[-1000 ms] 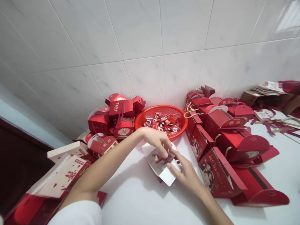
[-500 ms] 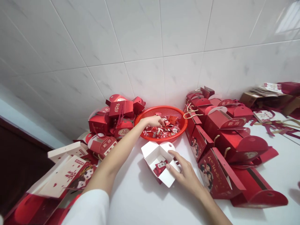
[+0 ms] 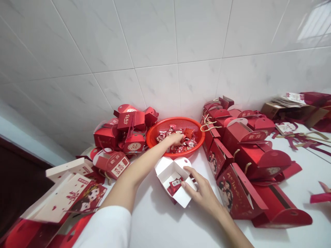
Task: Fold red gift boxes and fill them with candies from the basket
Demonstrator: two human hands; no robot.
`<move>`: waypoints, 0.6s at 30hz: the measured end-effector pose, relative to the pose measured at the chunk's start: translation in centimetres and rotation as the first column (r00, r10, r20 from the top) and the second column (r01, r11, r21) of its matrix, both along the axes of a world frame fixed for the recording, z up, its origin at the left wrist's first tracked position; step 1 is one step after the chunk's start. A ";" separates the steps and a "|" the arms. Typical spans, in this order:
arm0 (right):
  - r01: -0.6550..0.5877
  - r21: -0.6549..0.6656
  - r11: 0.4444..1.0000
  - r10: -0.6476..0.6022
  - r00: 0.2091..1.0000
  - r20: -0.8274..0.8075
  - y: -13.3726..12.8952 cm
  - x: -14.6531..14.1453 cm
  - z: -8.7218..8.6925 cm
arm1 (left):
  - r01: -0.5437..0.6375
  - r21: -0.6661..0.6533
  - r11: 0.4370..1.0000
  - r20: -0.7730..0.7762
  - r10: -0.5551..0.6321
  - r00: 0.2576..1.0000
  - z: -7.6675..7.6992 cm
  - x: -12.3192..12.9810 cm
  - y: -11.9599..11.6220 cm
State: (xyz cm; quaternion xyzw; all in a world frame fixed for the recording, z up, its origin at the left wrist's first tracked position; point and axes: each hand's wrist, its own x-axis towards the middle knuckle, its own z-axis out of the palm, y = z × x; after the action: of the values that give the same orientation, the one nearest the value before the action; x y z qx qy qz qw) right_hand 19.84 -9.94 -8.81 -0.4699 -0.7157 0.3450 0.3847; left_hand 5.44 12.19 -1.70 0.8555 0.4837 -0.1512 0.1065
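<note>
My left hand [image 3: 177,138] reaches into a red plastic colander basket [image 3: 151,141] of wrapped candies [image 3: 190,142]. Its fingers look bunched and point down among the candies; what they pinch, if anything, is hidden. Closer to me, a small candy box [image 3: 162,169] with a white inside stands with its flaps spread. My right hand [image 3: 203,187] holds the box's right side, thumb over the near flap and fingers at the far flap. Several red-wrapped sweets [image 3: 176,186] lie at the bottom of the box.
Closed red boxes [image 3: 133,120] are piled left of the basket. Rows of red gift boxes [image 3: 261,158] line the right side. Cream boxes [image 3: 67,193] lie at the near left. Ribbons [image 3: 297,141] and a cardboard carton [image 3: 281,108] sit far right. A tiled wall [image 3: 155,86] rises behind.
My left hand has pushed deeper into the candies, its fingers now bunched. My right hand stays on the box. The view has shifted slightly.
</note>
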 end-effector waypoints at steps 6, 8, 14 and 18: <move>-0.001 0.030 1.000 0.001 1.000 -0.005 -0.1 0.0 0.1 | -0.011 0.047 0.999 0.072 0.008 0.997 0.5 -0.6 -0.7; 0.002 0.045 0.999 -0.002 1.000 0.002 -0.1 0.0 0.2 | -0.011 0.029 1.000 0.120 0.007 0.993 0.8 -0.8 -1.0; 0.009 0.023 1.000 -0.009 1.000 0.002 -0.2 -0.1 0.2 | 0.013 -0.026 1.000 0.316 -0.004 0.949 4.1 -1.8 -2.1; 0.001 0.007 1.000 -0.001 1.000 -0.011 -0.3 -0.1 0.3 | 0.089 -0.127 0.988 0.392 -0.033 0.920 7.7 -2.7 -3.6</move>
State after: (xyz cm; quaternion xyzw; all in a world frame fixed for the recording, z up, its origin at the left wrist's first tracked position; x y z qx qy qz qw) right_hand 19.74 -10.26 -8.54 -0.4669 -0.7145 0.3449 0.3906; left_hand 2.78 8.60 5.95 0.8733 0.4140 -0.0162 0.2563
